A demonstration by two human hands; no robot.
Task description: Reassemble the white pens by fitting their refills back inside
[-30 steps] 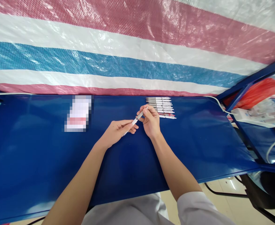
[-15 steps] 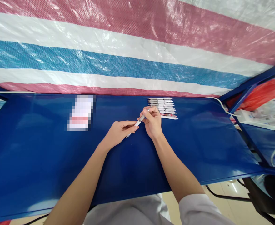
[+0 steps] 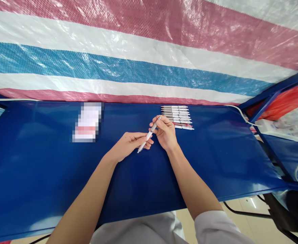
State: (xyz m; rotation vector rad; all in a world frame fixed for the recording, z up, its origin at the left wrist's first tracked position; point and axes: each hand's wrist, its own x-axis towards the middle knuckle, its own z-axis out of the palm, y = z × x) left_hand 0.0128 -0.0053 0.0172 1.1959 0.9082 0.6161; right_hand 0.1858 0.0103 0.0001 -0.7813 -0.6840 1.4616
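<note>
A white pen [image 3: 149, 135] with a grey grip slants between my two hands above the blue table, its silver tip up to the right. My left hand [image 3: 132, 144] is closed on the white barrel, the thumb lying along it. With thumb and fingers my right hand [image 3: 164, 132] pinches the grey grip near the tip. Just beyond that hand, a row of similar white pens [image 3: 176, 113] lies side by side, with a red-marked one toward the near end. My right fingers hide part of the row's left side.
A blurred white and pink rectangle [image 3: 88, 122] lies on the blue table [image 3: 49, 169] at the left. Striped plastic sheeting [image 3: 139, 71] hangs behind. At the right stand a blue frame post, a white power strip [image 3: 278, 130] with a cable, and a red bag [image 3: 286, 101].
The pen has turned slightly more upright, and more of its lower end shows below my left hand. My left fingers have shifted along it. My right hand has barely moved.
</note>
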